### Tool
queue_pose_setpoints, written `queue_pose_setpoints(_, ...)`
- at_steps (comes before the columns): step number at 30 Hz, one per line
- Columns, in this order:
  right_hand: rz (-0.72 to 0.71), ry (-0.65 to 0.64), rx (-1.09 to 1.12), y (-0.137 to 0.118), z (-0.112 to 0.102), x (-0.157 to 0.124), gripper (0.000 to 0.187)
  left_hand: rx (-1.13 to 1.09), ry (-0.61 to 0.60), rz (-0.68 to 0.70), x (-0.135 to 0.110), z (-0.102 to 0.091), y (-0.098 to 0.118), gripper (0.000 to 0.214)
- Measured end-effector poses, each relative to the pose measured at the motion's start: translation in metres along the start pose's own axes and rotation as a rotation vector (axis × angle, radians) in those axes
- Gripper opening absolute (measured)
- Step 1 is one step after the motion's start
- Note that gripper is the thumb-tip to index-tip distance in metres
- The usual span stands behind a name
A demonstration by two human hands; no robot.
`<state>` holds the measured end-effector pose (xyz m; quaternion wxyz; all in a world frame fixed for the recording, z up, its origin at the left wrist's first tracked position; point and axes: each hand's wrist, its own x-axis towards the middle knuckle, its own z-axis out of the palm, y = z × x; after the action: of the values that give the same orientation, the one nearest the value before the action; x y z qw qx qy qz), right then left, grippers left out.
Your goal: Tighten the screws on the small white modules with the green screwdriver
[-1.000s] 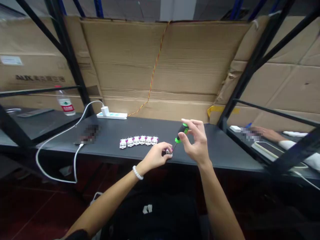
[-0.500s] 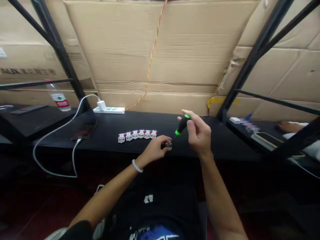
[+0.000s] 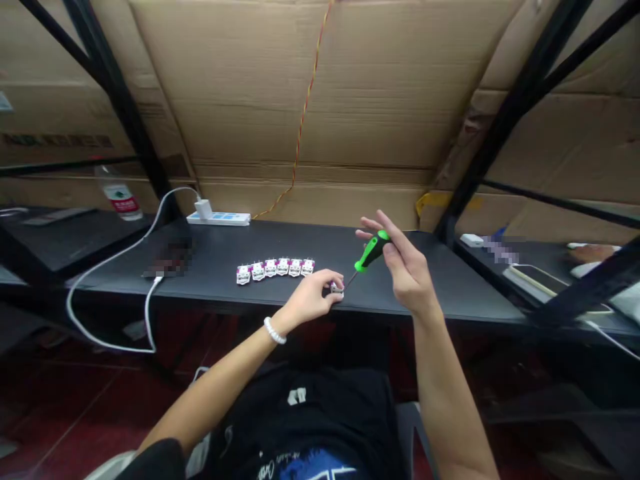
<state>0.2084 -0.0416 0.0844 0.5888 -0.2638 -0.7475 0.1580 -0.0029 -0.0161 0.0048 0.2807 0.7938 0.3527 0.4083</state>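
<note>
My left hand (image 3: 316, 293), with a pale beaded bracelet at the wrist, pinches a small white-and-purple part (image 3: 337, 289) at the desk's front edge; the fingers hide some of it. In my right hand (image 3: 407, 263) is a screwdriver (image 3: 373, 251) with a green-and-black handle. Its handle rests between thumb and fingers, the other fingers stretched out. The thin shaft slants down left, its tip at the part; whether it sits in a screw is too small to tell. Left of my hands, several similar white-and-purple parts (image 3: 271, 268) stand in a slightly curved row.
A white power strip (image 3: 219, 219) with a plugged-in charger lies at the back of the black desk (image 3: 425, 287). Its white cable (image 3: 90, 270) loops past a blurred device (image 3: 167, 260). A bottle (image 3: 121, 198) stands left, beyond a black metal frame post (image 3: 145, 143). Another person's hand shows at far right.
The screwdriver has tilted more, and my right hand has shifted slightly right with its fingers straighter. My left hand stays in place with the part. The desk looks brighter.
</note>
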Motion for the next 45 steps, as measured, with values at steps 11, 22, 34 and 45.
queue_pose_setpoints(11,-0.072,0.008,0.019,0.005,0.015,0.0,0.051,-0.004,0.005,0.014,0.0,0.001,-0.003,0.015)
queue_pose_setpoints(22,-0.153,0.113,-0.178,0.006,0.02,0.001,0.047,-0.013,-0.006,0.0,0.0,0.001,-0.003,0.014)
queue_pose_setpoints(34,-0.114,0.053,-0.177,0.004,0.015,0.001,0.048,-0.01,-0.005,-0.002,0.0,0.001,-0.002,0.013)
queue_pose_setpoints(45,-0.088,0.08,-0.181,0.005,0.013,0.001,0.047,-0.023,0.006,-0.007,0.0,0.002,-0.004,0.014)
